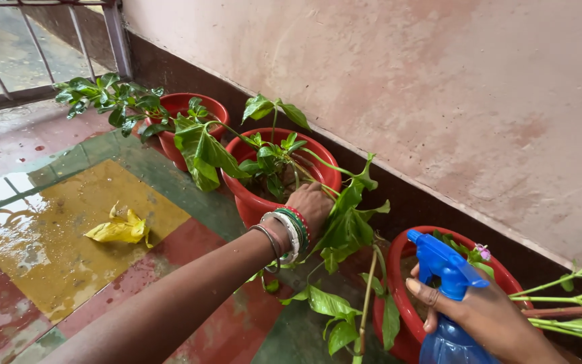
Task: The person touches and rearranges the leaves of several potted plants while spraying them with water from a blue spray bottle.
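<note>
Wet patterned floor tiles (69, 256) in red, green and yellow fill the lower left of the frame, and a stained pinkish wall (439, 101) with a dark base strip runs across the upper right. A metal railing (42, 47) closes the upper left corner. Three red pots stand in a row along the wall: the far pot (182, 104) at upper centre-left, the middle pot (254, 199) at centre, and the near pot (402, 296) at lower right, each with leafy green plants. A fallen yellow leaf (121, 229) lies on the yellow tile at left.

The left hand (312, 205), bangles at the wrist, reaches to the front rim of the middle pot and curls narrowly around the green stems (328, 192) that spill over it; the fingertips are hidden among the leaves. The right hand (486, 317) at lower right is wrapped around the neck of a blue spray bottle (447, 296), thumb laid along the side of its trigger head, with the nozzle pointing left above the near pot. A small pink flower (483, 251) shows just behind the sprayer head.
</note>
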